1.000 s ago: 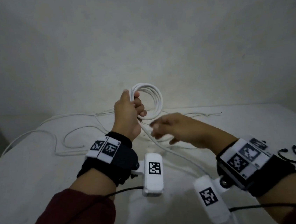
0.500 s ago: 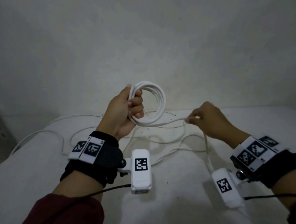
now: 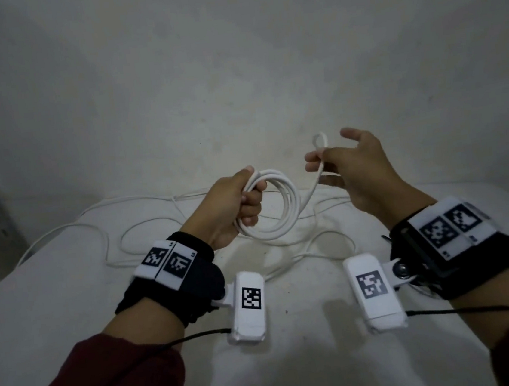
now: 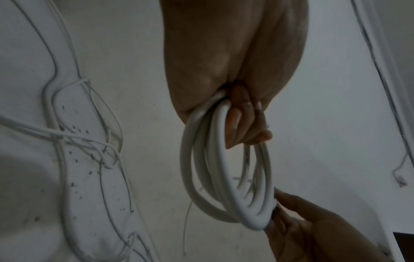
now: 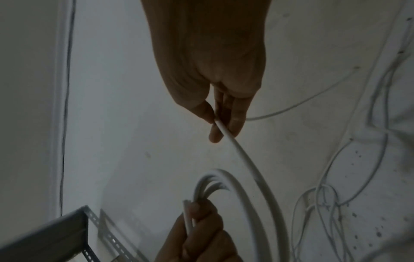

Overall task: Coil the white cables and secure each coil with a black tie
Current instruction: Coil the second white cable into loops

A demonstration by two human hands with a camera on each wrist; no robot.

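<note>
My left hand [image 3: 241, 199] grips a coil of thick white cable [image 3: 283, 208] of several loops, held upright above the table; the left wrist view shows the fingers [image 4: 241, 124] curled round the bundle [image 4: 215, 186]. The loose run of the same cable [image 3: 312, 186] rises from the coil to my right hand [image 3: 331, 159], which pinches it between thumb and fingers [image 5: 215, 122] while the other fingers spread. A short curl of cable [image 3: 320, 140] sticks up above that pinch. No black tie is clearly visible.
Thin white cables [image 3: 120, 241] lie looped and tangled on the white table [image 3: 55, 308], mostly at the back and left, seen also as tangled wires [image 4: 89, 141]. A grey wall stands close behind. A perforated metal shelf frame [image 5: 89, 230] is at the left.
My right hand has lifted from table height up and toward the coil, carrying the loose cable run upward. The left hand has tilted the coil lower and flatter.
</note>
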